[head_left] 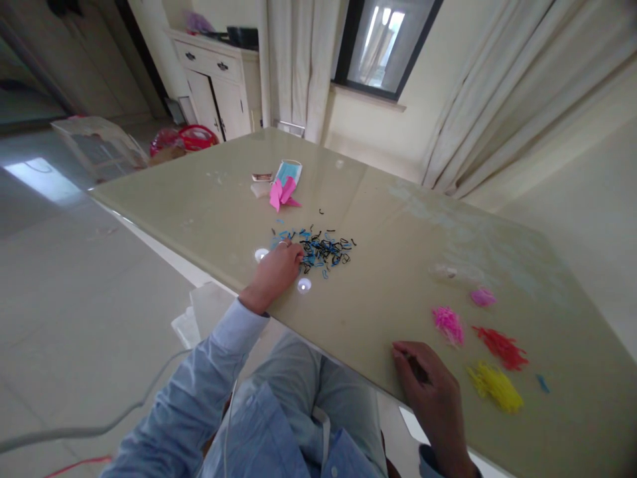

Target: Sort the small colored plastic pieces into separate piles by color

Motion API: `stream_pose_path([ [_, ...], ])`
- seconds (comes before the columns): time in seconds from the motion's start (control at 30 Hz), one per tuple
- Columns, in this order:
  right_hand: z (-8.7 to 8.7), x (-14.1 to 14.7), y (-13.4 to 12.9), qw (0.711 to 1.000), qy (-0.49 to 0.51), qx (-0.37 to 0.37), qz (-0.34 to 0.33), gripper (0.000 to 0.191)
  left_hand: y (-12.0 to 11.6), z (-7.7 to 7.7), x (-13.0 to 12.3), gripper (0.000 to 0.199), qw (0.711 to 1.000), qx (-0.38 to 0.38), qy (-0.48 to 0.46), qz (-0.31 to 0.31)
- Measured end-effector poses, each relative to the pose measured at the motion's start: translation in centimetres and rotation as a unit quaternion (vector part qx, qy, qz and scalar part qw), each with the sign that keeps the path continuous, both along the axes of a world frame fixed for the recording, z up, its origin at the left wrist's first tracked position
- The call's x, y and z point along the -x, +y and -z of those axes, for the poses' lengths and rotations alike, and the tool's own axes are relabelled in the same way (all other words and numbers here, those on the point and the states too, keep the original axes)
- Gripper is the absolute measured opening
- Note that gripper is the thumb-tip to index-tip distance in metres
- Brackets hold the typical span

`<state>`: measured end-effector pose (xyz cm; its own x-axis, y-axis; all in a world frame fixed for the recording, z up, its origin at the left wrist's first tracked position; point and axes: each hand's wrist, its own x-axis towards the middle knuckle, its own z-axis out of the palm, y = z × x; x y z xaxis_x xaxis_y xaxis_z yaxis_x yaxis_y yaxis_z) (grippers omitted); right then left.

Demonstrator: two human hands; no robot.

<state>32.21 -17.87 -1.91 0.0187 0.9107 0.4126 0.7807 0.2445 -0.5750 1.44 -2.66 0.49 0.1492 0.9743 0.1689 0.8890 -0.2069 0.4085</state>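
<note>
Okay, light single pinches likely suit the loose blue-and-black bands (326, 250) on the tabletop (368, 312), my left hand (279, 265) half-curled at the pile's left side, fingertips hidden so can't tell any grip, my right hand (434, 380) loosely curled by the near edge, contents also unclear.

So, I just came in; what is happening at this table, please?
The person's left hand is at the edge of a mixed pile of small black and blue pieces. The right hand is loosely curled near the table's edge; I cannot tell whether it holds anything. Near it lie a bright pink pile, a red pile and a yellow pile.
</note>
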Motion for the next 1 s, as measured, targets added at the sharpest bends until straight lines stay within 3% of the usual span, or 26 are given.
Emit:
stream_pose_path([
  [0.27, 0.0, 0.1, 0.1, 1.000, -0.001, -0.010, -0.002, 0.019, -1.7, 0.0, 0.6, 0.025, 0.997, -0.022, -0.064, 0.022],
  [0.7, 0.1, 0.0, -0.1, 1.000, -0.006, -0.019, -0.003, 0.020, -1.9, 0.5, 1.3, 0.023, 0.999, 0.010, 0.007, 0.032],
  [1.0, 0.0, 0.2, -0.2, 1.000, -0.001, -0.014, 0.000, 0.019, -2.8, 0.8, 2.4, 0.024, 0.998, 0.000, -0.037, 0.042],
])
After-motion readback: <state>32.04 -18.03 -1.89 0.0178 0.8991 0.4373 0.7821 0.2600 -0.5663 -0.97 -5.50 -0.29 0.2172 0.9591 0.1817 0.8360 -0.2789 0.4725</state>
